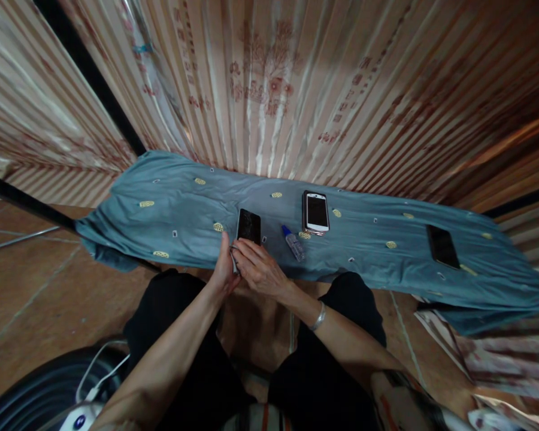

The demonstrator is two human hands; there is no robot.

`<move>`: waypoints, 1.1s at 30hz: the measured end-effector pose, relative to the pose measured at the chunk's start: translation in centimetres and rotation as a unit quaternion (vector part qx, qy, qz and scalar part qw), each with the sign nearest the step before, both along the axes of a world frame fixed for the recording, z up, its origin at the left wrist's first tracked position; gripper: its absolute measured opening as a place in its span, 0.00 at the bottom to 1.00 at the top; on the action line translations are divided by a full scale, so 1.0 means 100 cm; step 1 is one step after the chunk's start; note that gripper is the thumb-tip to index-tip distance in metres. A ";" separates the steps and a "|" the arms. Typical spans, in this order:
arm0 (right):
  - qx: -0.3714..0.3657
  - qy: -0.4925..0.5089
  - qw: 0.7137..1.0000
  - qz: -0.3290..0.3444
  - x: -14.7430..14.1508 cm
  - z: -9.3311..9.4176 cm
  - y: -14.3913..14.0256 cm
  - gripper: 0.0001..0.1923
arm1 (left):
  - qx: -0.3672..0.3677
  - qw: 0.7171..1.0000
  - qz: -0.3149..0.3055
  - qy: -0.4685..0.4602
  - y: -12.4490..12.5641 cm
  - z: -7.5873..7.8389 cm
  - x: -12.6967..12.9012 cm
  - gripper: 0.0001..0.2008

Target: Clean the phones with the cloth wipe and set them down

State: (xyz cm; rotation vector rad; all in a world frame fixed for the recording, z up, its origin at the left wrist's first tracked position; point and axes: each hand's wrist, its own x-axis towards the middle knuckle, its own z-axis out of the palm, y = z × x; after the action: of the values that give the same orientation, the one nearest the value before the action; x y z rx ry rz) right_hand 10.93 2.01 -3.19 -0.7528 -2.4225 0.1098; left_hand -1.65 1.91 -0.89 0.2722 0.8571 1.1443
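Head view, looking down over my knees at a blue cloth (170, 203) spread on the floor, dotted with small yellow motifs. Striped, printed fabric (269, 78) hangs behind it.

My left hand (223, 269) and right hand (260, 269) meet at the near edge of the cloth, touching each other. Between them I pinch something small and pale (234, 258); too little of it shows to say what it is. Left fingers curled closed around it, thumb pointing up toward the phone. Right fingers bent and closed over the same spot, bracelet (318, 317) on that wrist.

Black phone (248, 225) lies flat on the cloth, screen up, just beyond my fingertips. My left thumb is right at its lower corner; cannot tell whether it touches.

Small clear bottle with a blue cap (293, 242) lies on its side just right of my hands, apart from the black phone. White-rimmed phone (315, 212) lies flat beyond the bottle, near it. A third dark phone (442, 246) lies well apart, far to the right on the same cloth.

White cable (99, 374) at lower left, beside my left leg
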 end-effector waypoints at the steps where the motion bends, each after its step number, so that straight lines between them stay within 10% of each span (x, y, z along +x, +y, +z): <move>1: -0.006 -0.002 1.000 -0.005 0.001 0.000 0.002 0.22 | -0.017 1.000 0.020 0.000 0.000 -0.001 0.001 0.32; 12: 0.007 -0.008 0.995 -0.096 0.017 0.007 0.023 0.20 | -0.022 0.998 0.063 -0.014 -0.004 0.007 0.025 0.25; 33: -0.051 0.060 0.982 -0.172 0.042 0.005 0.053 0.24 | -0.004 0.995 -0.064 0.076 -0.015 -0.006 0.022 0.24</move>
State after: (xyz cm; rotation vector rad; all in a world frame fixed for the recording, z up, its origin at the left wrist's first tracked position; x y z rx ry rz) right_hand 15.11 7.27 -2.67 -1.1647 -2.1514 0.1383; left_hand 0.58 0.46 -1.53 0.4060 0.9629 1.0099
